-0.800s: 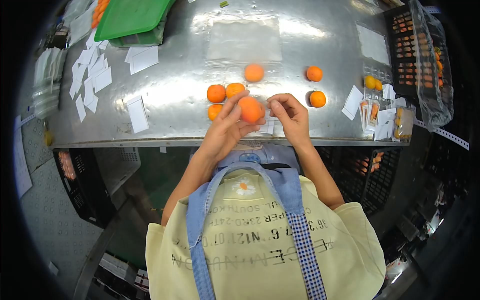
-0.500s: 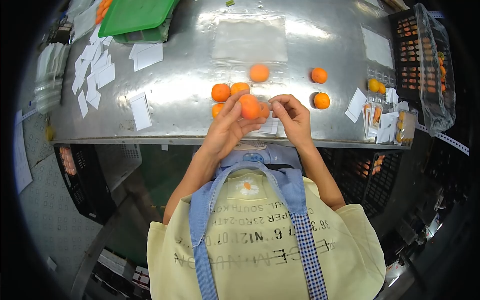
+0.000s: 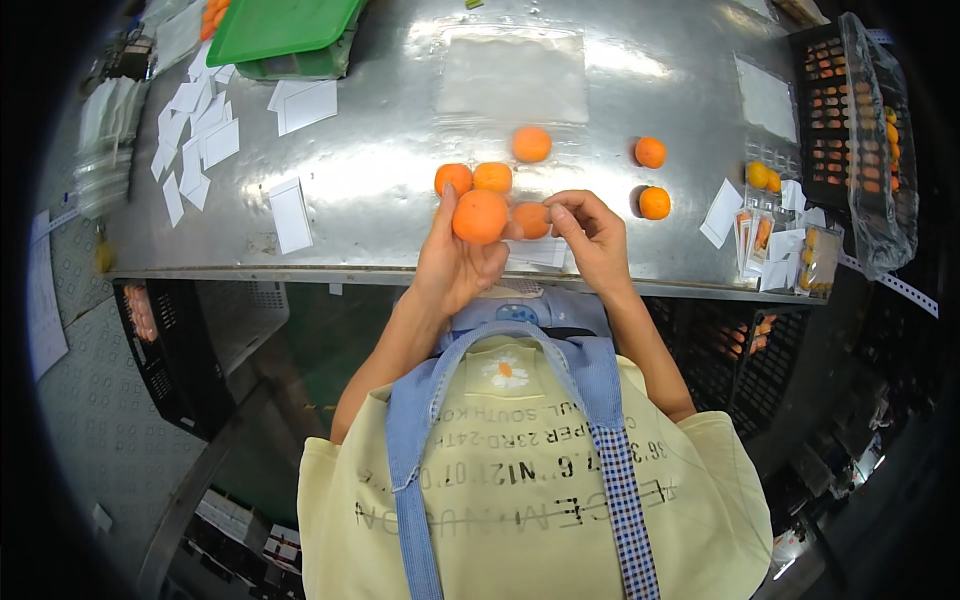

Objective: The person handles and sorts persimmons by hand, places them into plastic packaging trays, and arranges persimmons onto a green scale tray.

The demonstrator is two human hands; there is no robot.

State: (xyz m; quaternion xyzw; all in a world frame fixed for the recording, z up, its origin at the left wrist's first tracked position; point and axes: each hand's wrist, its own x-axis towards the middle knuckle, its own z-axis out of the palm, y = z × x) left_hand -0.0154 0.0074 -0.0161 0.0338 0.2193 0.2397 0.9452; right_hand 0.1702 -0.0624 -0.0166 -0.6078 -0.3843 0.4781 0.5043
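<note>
My left hand [image 3: 447, 262] is closed around a mandarin [image 3: 480, 217], holding it just above the near side of the metal table. To its right, my right hand [image 3: 597, 240] has thumb and forefinger pinched together; whatever may be between the tips is too small to make out. Those fingertips are beside another mandarin [image 3: 530, 219], and I cannot tell whether they touch it. Beyond the left hand sit a mandarin [image 3: 453, 179] and a second one [image 3: 492, 178], with another mandarin [image 3: 532, 144] farther back. White paper [image 3: 540, 250] lies partly hidden below the hands.
Two mandarins [image 3: 652, 178] rest to the right on the metal table [image 3: 370, 200]. A clear plastic sheet [image 3: 515, 75] lies at centre back. White cards [image 3: 205, 130] and a green-lidded box [image 3: 285, 35] are left. At right stand a black crate [image 3: 828, 100] and packaged fruit [image 3: 818, 260].
My left hand has drawn the held mandarin a little to the left, away from my right fingertips. The right hand stays pinched in nearly the same place. The view has shifted slightly.
</note>
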